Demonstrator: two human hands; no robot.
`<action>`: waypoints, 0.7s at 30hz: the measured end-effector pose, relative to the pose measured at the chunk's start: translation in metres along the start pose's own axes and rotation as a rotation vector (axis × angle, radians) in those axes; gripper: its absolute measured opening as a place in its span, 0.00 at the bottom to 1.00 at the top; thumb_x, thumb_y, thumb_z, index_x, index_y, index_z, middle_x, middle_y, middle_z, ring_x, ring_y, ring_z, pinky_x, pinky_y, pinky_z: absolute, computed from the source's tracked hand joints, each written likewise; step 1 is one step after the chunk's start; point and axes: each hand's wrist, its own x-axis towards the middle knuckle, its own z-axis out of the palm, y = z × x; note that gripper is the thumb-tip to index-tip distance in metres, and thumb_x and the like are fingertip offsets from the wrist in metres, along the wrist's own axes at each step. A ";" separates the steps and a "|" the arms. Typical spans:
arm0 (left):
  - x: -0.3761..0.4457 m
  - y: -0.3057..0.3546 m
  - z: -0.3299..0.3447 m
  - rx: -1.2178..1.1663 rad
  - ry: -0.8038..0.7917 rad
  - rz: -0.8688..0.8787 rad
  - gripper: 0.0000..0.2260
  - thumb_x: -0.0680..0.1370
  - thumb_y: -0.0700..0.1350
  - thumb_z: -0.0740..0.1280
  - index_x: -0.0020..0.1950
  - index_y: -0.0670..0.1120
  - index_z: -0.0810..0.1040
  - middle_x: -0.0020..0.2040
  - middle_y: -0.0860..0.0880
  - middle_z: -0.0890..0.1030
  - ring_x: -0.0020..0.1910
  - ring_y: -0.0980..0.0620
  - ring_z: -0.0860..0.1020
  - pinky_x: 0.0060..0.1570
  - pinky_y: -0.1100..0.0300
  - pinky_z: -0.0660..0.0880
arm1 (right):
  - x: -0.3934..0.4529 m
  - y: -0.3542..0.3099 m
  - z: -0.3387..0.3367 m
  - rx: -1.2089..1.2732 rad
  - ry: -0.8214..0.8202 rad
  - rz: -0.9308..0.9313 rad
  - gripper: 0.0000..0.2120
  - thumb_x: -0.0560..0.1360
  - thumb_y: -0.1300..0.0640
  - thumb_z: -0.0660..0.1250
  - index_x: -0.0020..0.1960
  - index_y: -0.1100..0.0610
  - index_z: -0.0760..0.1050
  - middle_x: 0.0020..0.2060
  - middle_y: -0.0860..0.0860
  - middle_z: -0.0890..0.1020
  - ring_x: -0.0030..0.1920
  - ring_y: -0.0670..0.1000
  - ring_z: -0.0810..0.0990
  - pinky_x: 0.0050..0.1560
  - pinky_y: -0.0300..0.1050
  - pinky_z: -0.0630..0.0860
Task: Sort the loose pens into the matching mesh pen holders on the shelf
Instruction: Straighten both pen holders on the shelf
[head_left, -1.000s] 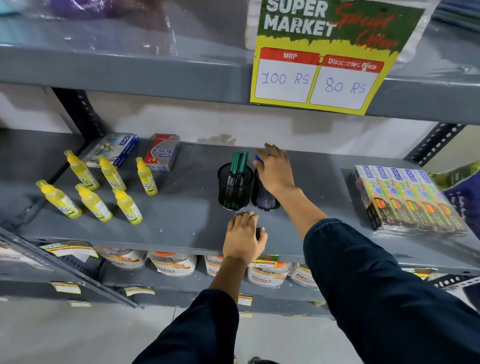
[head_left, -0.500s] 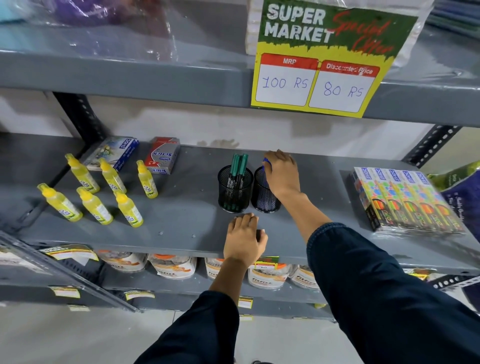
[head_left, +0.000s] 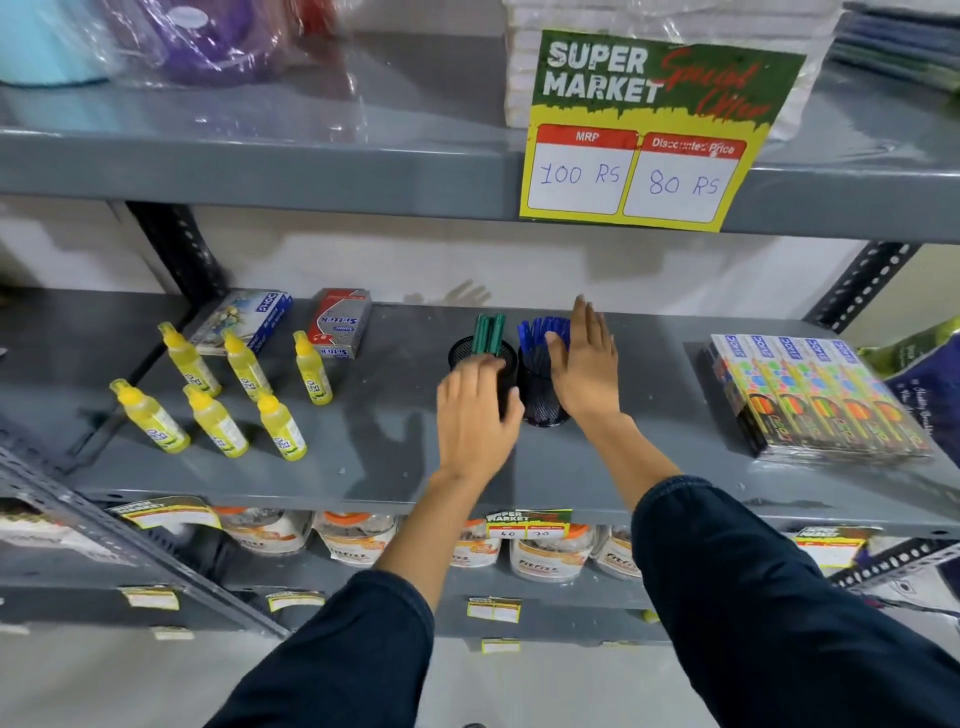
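Two black mesh pen holders stand side by side mid-shelf. The left holder (head_left: 460, 354) carries green pens (head_left: 488, 332); the right holder (head_left: 540, 402) carries blue pens (head_left: 535, 332). My left hand (head_left: 475, 421) is blurred and curls around the front of the left holder, thumb and fingers on either side of it. My right hand (head_left: 587, 366) is flat with fingers straight, pressed against the right side of the right holder. No loose pens show on the grey shelf (head_left: 389, 447).
Several yellow glue bottles (head_left: 244, 395) stand at the left, with two small boxes (head_left: 340, 322) behind them. A row of colour-pencil packs (head_left: 815, 395) lies at the right. A price sign (head_left: 644, 130) hangs from the upper shelf. Jars fill the shelf below.
My left hand left the shelf's front edge and rose to the left holder. My right hand came off the top of the blue pens and opened flat beside the right holder.
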 end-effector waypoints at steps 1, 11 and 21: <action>0.010 -0.005 -0.003 0.026 -0.003 -0.024 0.19 0.73 0.48 0.61 0.59 0.38 0.73 0.58 0.39 0.77 0.60 0.41 0.72 0.59 0.49 0.68 | -0.004 0.001 0.001 0.050 0.010 0.028 0.30 0.80 0.48 0.53 0.75 0.59 0.45 0.76 0.58 0.54 0.76 0.57 0.51 0.77 0.55 0.52; 0.052 -0.036 0.005 0.122 -0.580 -0.154 0.46 0.73 0.60 0.66 0.74 0.37 0.42 0.76 0.39 0.45 0.74 0.43 0.43 0.71 0.52 0.42 | -0.035 0.004 0.016 0.157 -0.065 0.117 0.41 0.71 0.50 0.70 0.74 0.60 0.51 0.76 0.59 0.52 0.74 0.59 0.60 0.63 0.55 0.72; 0.049 -0.034 0.006 0.055 -0.574 -0.229 0.41 0.71 0.54 0.71 0.73 0.37 0.52 0.74 0.39 0.57 0.72 0.43 0.54 0.67 0.50 0.63 | -0.033 0.009 0.013 0.087 -0.084 0.107 0.27 0.75 0.56 0.67 0.70 0.59 0.63 0.75 0.59 0.55 0.67 0.62 0.70 0.61 0.52 0.73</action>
